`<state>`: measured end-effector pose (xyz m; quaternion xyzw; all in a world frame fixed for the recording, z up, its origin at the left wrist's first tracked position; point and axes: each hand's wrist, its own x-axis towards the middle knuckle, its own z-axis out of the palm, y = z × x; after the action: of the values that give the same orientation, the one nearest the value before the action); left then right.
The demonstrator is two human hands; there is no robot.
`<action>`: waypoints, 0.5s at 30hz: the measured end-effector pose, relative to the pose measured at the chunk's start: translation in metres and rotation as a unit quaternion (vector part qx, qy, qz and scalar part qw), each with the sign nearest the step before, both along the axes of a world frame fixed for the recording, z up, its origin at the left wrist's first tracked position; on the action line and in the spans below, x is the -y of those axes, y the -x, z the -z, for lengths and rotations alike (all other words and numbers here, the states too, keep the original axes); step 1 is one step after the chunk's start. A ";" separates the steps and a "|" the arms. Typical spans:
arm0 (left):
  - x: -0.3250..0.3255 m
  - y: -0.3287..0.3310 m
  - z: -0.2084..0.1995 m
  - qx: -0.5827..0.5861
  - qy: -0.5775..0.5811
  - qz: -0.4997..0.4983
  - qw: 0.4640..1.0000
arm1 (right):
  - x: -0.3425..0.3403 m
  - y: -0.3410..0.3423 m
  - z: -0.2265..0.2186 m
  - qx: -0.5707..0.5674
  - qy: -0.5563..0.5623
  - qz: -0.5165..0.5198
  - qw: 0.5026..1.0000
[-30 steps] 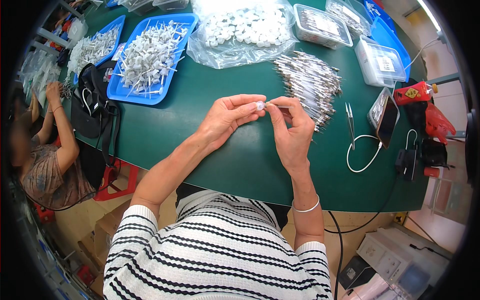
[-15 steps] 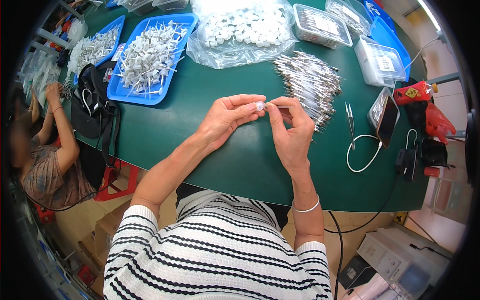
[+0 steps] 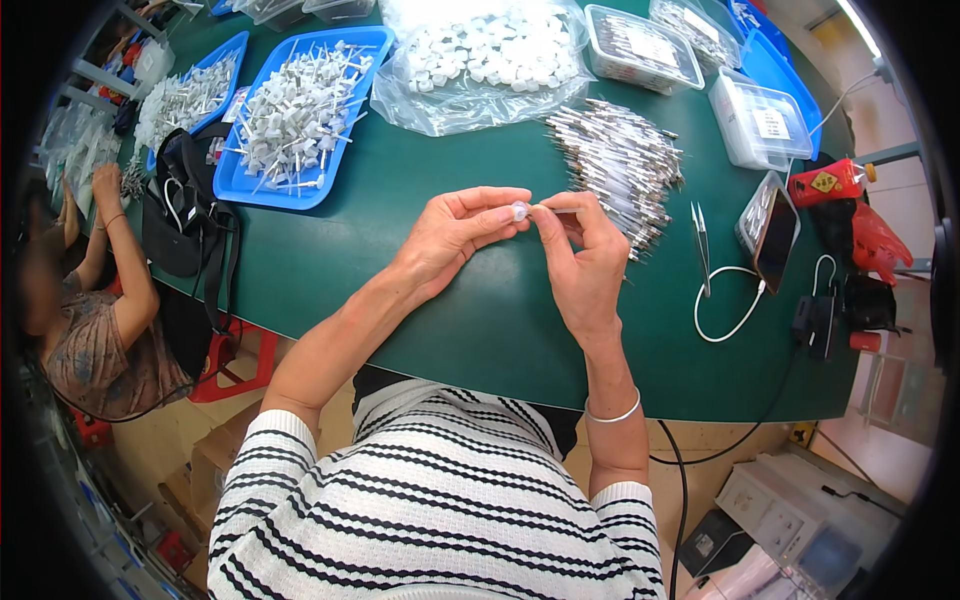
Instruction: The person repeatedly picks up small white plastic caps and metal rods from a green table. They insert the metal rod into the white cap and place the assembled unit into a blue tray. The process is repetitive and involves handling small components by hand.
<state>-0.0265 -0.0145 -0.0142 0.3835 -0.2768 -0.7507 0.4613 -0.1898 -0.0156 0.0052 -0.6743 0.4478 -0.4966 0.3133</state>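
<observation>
Between the fingertips of my left hand (image 3: 455, 235) is a small white plastic cap (image 3: 519, 211). My right hand (image 3: 580, 250) meets it from the right, thumb and finger pinched on a thin metal rod (image 3: 568, 211) whose tip points at the cap; whether the tip is inside it is too small to tell. Just beyond my right hand lies a heap of thin metal rods (image 3: 620, 165). White caps like the held one fill a clear plastic bag (image 3: 425, 120) at the back. A blue tray (image 3: 300, 200) at the back left holds many white caps with rods.
Tweezers (image 3: 701, 245), a white cable (image 3: 698, 318) and a phone (image 3: 776, 240) on a clear box lie to the right. Clear lidded boxes (image 3: 645, 50) stand at the back right, near a red bottle (image 3: 830, 186). A black bag (image 3: 180, 225) and a co-worker (image 3: 100, 340) are at left.
My two hands stay almost where they were; the right fingertips have shifted very slightly against the cap. Nothing else has visibly moved.
</observation>
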 end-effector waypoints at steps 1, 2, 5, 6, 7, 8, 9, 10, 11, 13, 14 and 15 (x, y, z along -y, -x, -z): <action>0.000 0.000 0.000 -0.002 -0.002 0.000 1.000 | 0.000 0.000 0.000 -0.001 -0.003 0.002 1.000; 0.000 0.000 0.000 -0.004 -0.003 0.001 1.000 | 0.000 0.000 0.000 -0.002 -0.006 0.004 1.000; 0.001 -0.001 0.001 -0.011 -0.005 0.002 1.000 | 0.000 0.000 0.000 -0.005 0.000 0.002 1.000; 0.001 -0.001 0.002 -0.012 -0.006 0.003 1.000 | 0.000 0.000 0.000 -0.005 0.002 0.003 1.000; 0.001 -0.001 0.003 -0.013 -0.007 0.003 1.000 | 0.000 0.000 0.000 -0.005 0.004 0.004 1.000; 0.001 -0.001 0.003 -0.013 -0.008 0.002 1.000 | 0.000 0.000 0.000 -0.005 0.006 0.004 1.000; 0.001 -0.001 0.003 -0.013 -0.009 0.002 1.000 | 0.000 0.000 0.000 -0.005 0.004 0.004 1.000; 0.001 -0.001 0.003 -0.012 -0.010 0.002 1.000 | 0.000 0.000 0.000 -0.005 0.003 0.005 1.000; 0.001 -0.001 0.003 -0.011 -0.011 0.002 1.000 | 0.000 0.000 0.000 -0.004 0.001 0.005 1.000; 0.000 0.000 0.003 -0.011 -0.011 0.002 1.000 | 0.001 0.000 0.000 -0.006 0.000 0.004 1.000; 0.000 0.000 0.003 -0.011 -0.010 0.003 1.000 | 0.001 0.000 0.001 -0.007 -0.001 0.003 1.000; 0.000 0.000 0.004 -0.011 -0.010 0.003 1.000 | 0.001 0.000 0.000 -0.008 0.002 0.004 1.000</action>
<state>-0.0261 -0.0147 -0.0177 0.3791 -0.2657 -0.7590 0.4578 -0.1900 -0.0162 0.0048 -0.6770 0.4520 -0.4934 0.3064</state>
